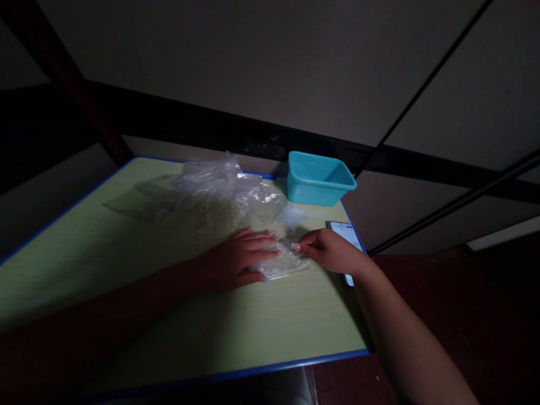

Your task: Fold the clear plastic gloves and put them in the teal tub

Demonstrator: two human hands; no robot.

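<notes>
A clear plastic bag (pixel 280 266) lies flat and folded on the table, under and between my hands. My left hand (pixel 242 257) rests on its left part, palm down with the fingers spread. The fingers of my right hand (pixel 323 249) are pinched together on the bag's right edge. Behind my left hand is a loose, crumpled heap of clear plastic bags (pixel 215 188), spreading to the left across the table.
A turquoise plastic bin (pixel 318 191) stands at the table's back right corner. A phone (pixel 348 279) with a lit screen lies at the right edge, partly behind my right hand. The pale green table (pixel 270 320) has a blue edge, with a wall behind.
</notes>
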